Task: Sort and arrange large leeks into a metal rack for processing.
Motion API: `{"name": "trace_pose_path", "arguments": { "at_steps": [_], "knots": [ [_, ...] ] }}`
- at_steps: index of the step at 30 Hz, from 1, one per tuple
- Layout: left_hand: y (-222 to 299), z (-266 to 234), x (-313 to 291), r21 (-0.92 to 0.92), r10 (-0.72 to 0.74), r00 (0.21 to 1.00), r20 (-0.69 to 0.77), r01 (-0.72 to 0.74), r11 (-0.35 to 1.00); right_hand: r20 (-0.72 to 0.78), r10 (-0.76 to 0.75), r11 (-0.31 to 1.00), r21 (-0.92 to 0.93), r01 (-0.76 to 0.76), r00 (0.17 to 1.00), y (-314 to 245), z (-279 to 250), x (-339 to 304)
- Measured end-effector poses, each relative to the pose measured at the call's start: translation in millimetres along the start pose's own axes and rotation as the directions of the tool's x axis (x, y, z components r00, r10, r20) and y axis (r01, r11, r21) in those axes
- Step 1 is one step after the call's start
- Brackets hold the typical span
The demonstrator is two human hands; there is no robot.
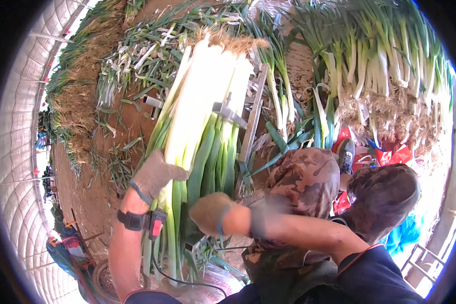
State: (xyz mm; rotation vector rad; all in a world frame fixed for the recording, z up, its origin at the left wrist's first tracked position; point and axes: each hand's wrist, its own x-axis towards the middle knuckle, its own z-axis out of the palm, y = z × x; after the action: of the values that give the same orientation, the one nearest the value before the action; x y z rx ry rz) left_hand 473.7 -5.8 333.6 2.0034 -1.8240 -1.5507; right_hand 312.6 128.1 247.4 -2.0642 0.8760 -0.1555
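A thick bundle of leeks [202,101] lies lengthwise in a metal frame [252,116], white stems and brown roots away from me, green leaves toward me. A metal clamp piece [229,114] sits across the stems on the right. My left hand [159,175], in a tan glove, is closed round the left side of the bundle where white turns to green, thumb on top. My right hand [210,213], in a similar glove, is curled closed over the green leaves on the near right. Its fingers are mostly hidden, and motion smears that wrist.
Loose leeks [380,50] are heaped at the right with roots facing me. Leaf trimmings [147,58] litter the ground behind the frame. A long leek pile [81,96] stretches along the left. Red plastic bags [394,154] lie past my knees.
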Motion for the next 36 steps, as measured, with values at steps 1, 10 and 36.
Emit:
{"name": "trace_pose_path", "arguments": {
  "at_steps": [1, 10, 36],
  "knots": [
    [1, -1, 15, 0.013, -0.033, 0.999, -0.01, 0.033, 0.999, 0.049, 0.045, 0.996, -0.082, -0.041, 0.998, 6, -33, -18],
    [105, -1, 64, 0.075, -0.079, 0.996, -0.033, 0.081, 0.994, -0.237, -0.012, 0.84, 0.525, 0.138, 0.972, 201, 13, 89],
    [87, 39, 289, 0.273, 0.017, 0.999, -0.043, -0.005, 0.962, -0.464, 0.059, 0.839, -0.457, -0.296, 0.884, 348, -367, 17]
  ]
}}
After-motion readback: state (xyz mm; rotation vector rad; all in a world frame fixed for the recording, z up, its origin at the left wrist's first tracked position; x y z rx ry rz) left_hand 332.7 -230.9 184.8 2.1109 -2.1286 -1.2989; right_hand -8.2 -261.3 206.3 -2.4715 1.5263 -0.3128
